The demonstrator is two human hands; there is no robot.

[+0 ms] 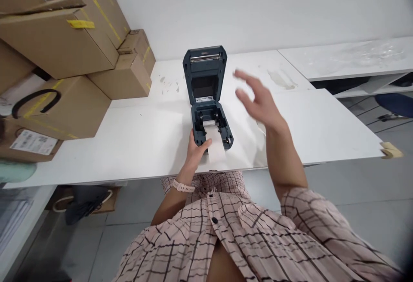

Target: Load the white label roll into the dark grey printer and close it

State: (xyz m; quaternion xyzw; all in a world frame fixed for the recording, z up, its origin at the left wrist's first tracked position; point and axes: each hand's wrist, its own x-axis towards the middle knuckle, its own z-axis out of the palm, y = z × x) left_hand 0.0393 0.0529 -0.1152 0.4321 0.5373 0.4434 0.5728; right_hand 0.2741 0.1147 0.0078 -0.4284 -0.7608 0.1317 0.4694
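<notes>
**A:** What sat closest to the person?

**B:** A pink checked shirt (232, 234) filled the bottom of the view. Just above it was the left hand (196, 151), with a pale wristband (183, 186) on that wrist.

**A:** Was that hand gripping anything?

**B:** It was closed around the front-left corner of the label printer (197, 124). The thumb lay across a white paper strip (215, 146) that ran out of the front and hung over the table's near edge.

**A:** And the printer itself?

**B:** It stood on the white table (135, 144), near the front edge and straight ahead of the person. Its lid (204, 73) was swung up and back, so the inside showed.

**A:** The other hand?

**B:** The right hand (260, 101) was raised in the air to the right of the lid. Its fingers were spread apart and blurred, and it held and touched nothing.

**A:** Farther off?

**B:** Cardboard boxes (64, 41) with yellow tape were stacked at the table's far left, well apart from the printer. A second white surface (348, 58) stood at the far right, against the wall.
</notes>
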